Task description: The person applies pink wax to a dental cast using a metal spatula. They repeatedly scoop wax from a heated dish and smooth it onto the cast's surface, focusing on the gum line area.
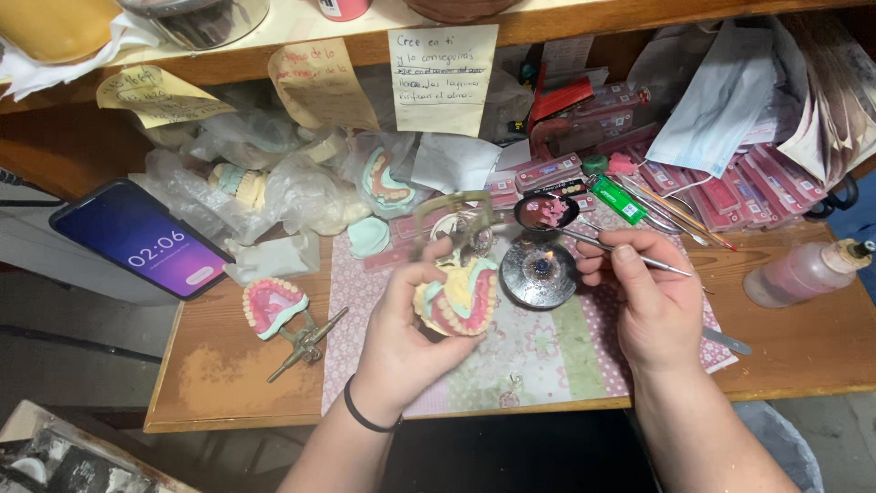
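Observation:
My left hand (401,324) grips a denture model (459,297) with pink wax gums and a row of teeth, mounted in a brass-coloured articulator frame (453,212). My right hand (643,292) pinches a thin metal spoon tool (584,239) whose bowl (546,211) holds pink wax. The bowl hovers over a small round alcohol burner (538,272), just right of the model.
A second denture model on a metal articulator (278,310) lies at the left of the wooden bench. A phone (141,239) leans at far left. Bagged casts (246,187), tooth cards (712,187), a green lighter (616,199) and a squeeze bottle (803,271) crowd the back and right.

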